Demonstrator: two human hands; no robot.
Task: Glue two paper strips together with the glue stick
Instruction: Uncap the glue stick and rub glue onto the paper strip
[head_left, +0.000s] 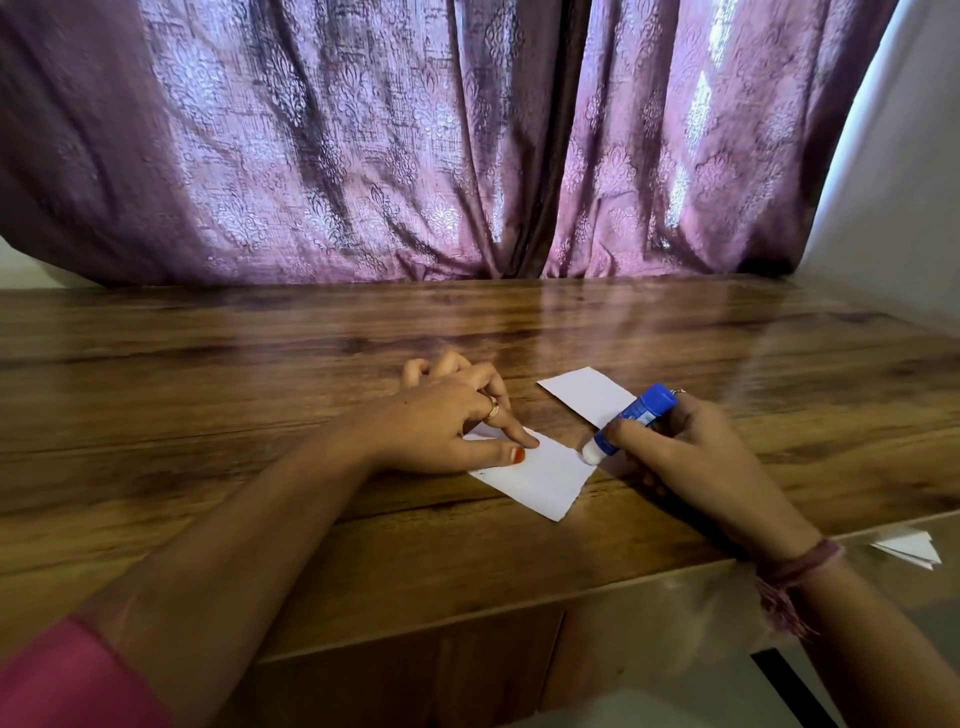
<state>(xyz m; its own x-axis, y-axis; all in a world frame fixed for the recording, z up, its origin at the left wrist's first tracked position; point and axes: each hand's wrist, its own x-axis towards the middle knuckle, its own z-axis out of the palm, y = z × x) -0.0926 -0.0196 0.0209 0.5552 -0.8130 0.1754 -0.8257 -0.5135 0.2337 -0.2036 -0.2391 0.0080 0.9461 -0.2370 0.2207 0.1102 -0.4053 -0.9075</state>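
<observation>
A white paper strip (545, 480) lies on the wooden table (260, 364) in front of me. My left hand (447, 415) presses thumb and forefinger down on its left end. My right hand (691, 452) grips a blue glue stick (631, 421), tilted with its white tip touching the strip's right edge. A second white strip (584, 392) lies just behind, partly hidden by the glue stick.
A purple patterned curtain (415, 140) hangs behind the table's far edge. A white wall (893, 182) rises at the right. Folded white paper (906, 551) shows below the table's near right edge.
</observation>
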